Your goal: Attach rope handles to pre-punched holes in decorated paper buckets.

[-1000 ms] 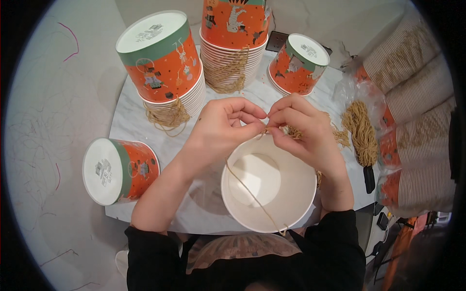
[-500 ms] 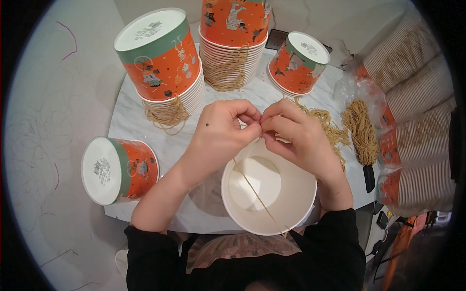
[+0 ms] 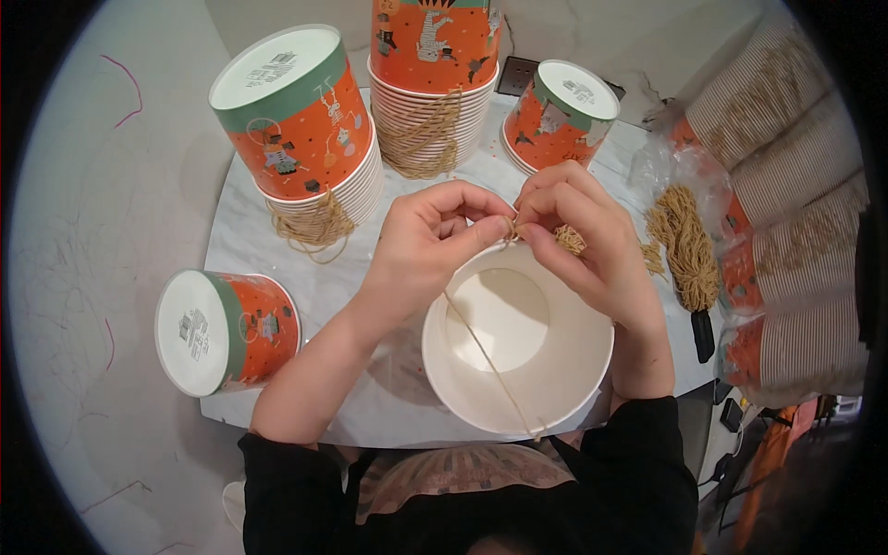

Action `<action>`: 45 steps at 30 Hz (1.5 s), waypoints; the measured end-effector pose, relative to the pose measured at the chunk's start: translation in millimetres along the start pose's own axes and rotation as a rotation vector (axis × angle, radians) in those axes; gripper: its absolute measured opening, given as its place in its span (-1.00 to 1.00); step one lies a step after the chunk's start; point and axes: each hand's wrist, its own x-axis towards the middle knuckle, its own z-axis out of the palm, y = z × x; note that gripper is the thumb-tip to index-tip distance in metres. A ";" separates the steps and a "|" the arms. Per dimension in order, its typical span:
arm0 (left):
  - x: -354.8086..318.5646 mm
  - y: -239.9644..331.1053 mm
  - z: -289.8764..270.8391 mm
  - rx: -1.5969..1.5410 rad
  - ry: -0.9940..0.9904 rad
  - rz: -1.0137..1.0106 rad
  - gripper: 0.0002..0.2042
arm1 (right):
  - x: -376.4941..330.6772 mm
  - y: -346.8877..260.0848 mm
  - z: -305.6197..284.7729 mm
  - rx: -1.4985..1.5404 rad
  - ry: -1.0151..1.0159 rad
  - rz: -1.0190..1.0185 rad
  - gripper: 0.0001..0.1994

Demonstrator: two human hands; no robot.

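I note the white marble-patterned table [image 3: 305,305], its near edge against my dark-sleeved body. Along its far edge stand three stacks of upturned orange paper tubs: one at the far left corner [image 3: 296,120], a taller one at the middle [image 3: 430,55], a shorter one toward the far right [image 3: 555,116]. Loose twine handles hang from the first two stacks. A single tub [image 3: 222,328] lies on its side at the near left corner, base toward me. Off the right edge, ribbed sleeves of stacked cups [image 3: 795,213] lean in rows.

The open white tub [image 3: 518,338] sits upright at the near edge, centre. My left hand [image 3: 430,245] and right hand [image 3: 583,240] meet just over its far rim, each with fingers curled tight, pinching the tan twine [image 3: 490,361] between thumb and forefinger. The strand runs taut across the tub's mouth to its near rim. A bundle of cut twine [image 3: 684,245] lies by the right edge.
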 end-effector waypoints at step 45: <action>-5.6 -10.9 6.1 0.056 0.100 -0.037 -0.88 | 0.2 13.2 13.8 0.021 0.096 0.181 -0.83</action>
